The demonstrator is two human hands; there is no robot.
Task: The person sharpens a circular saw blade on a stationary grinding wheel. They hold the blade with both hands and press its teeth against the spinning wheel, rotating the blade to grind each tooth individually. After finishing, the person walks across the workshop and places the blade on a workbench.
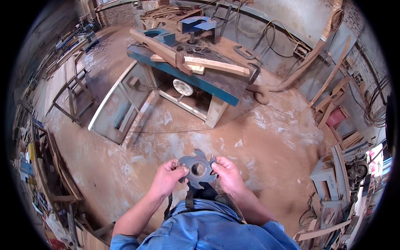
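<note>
Between my two hands is a dark grey shaper cutter head (pixel 192 160), a toothed metal disc with a round hole in its middle. My left hand (pixel 171 174) pinches its left edge, thumb on the upper face. On the opposite edge, my right hand (pixel 225 171) grips it the same way. The disc is held in front of my waist, over the dusty floor. Ahead stands a spindle moulder (pixel 233 95) with a dark top and a blue-green edge; its upright spindle (pixel 191 38) shows bare, with several small dark rings (pixel 189 51) lying near it.
Wooden pieces (pixel 221 66) lie across the machine top, beside a blue guard (pixel 199 23). The machine's white-edged door (pixel 114 109) hangs open at left. A handwheel (pixel 183 87) sits below the top. A thick hose (pixel 306 64) runs off to the right. Timber (pixel 62 160) lines the left side.
</note>
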